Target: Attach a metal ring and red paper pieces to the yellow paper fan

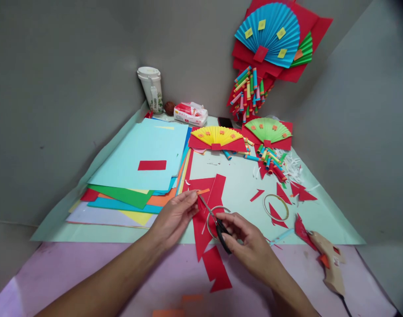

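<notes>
Between thumb and fingers, my left hand [177, 214] pinches a small orange paper strip [204, 191]. My right hand [246, 235] grips black-handled scissors [221, 229], whose blades point up and left and reach the strip beside my left fingertips. Whether the blades are parted there is too small to tell. Below both hands lie red paper pieces [217, 189], with a roll of tape [210, 215] on them, partly hidden by the scissors. Another red cut piece [217, 268] rests nearer to me, close to orange paper scraps [168, 313] at the bottom edge.
Stacked coloured paper [132, 145] lies left. A yellow fan [217, 135] and a green fan [269, 130] stand behind, with rolled paper tubes [270, 160]. At right are a second tape roll [276, 197] and a glue gun [328, 259]. A cup [151, 90] and tissue pack [191, 114] stand back.
</notes>
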The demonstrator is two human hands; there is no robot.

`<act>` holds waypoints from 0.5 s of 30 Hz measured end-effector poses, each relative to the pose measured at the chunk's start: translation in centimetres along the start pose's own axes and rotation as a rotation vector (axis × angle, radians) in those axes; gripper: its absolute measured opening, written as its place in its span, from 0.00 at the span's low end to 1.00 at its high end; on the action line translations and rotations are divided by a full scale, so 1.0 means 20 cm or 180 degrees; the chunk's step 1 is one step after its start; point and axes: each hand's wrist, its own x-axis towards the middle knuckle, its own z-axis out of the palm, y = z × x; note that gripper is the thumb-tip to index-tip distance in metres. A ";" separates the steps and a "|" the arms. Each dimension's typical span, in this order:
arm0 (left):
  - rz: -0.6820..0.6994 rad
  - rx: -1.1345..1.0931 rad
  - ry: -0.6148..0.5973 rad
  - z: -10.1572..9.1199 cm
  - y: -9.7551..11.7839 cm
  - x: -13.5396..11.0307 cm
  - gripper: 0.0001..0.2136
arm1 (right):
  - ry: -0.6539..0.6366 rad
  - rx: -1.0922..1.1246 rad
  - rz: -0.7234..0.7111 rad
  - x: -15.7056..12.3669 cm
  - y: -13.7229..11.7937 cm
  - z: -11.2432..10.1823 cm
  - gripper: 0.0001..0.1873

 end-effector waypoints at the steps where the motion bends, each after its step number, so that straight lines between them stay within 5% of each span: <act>1: 0.0002 0.0002 -0.0007 0.00 0.00 0.00 0.08 | -0.0001 0.0006 0.0005 0.00 0.00 0.00 0.22; 15: -0.0010 0.0015 0.0031 0.01 0.00 0.00 0.09 | 0.0145 -0.0327 -0.0342 0.01 0.03 0.02 0.20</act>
